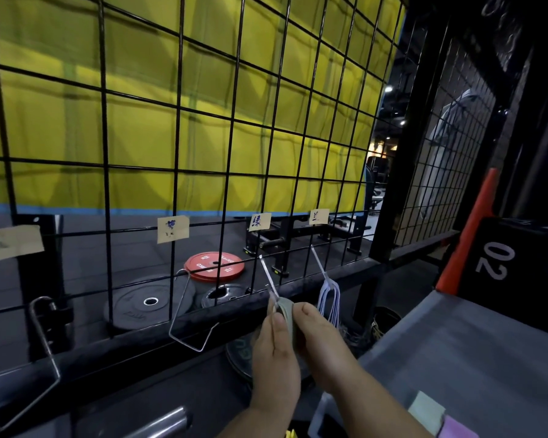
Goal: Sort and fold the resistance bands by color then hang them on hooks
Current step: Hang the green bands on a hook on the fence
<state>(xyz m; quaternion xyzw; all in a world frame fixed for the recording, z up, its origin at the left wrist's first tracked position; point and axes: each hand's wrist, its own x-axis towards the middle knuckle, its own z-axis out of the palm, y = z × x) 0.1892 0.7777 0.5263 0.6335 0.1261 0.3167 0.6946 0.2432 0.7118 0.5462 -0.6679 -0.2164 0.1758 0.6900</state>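
Observation:
Both my hands hold a folded pale green resistance band [287,311] at the tip of a metal hook [268,275] on the black wire grid. My left hand [274,352] pinches the band's left side. Its right side sits in the grip of my right hand [318,339]. The hook hangs under a paper label with a green character [259,221]. One hook [318,263] to the right carries blue-lilac bands [329,300] under another label [319,216]. A folded pale green band [426,412] and a pink one [457,429] lie on the grey table at bottom right.
Two bare hooks hang on the wire grid [178,165] further left, one [187,314] under a label [172,228] and one [43,339] near a blurred label [10,243]. Behind the grid lie black weight plates [146,306] and a red one [214,266]. The grey table [475,352] stands right.

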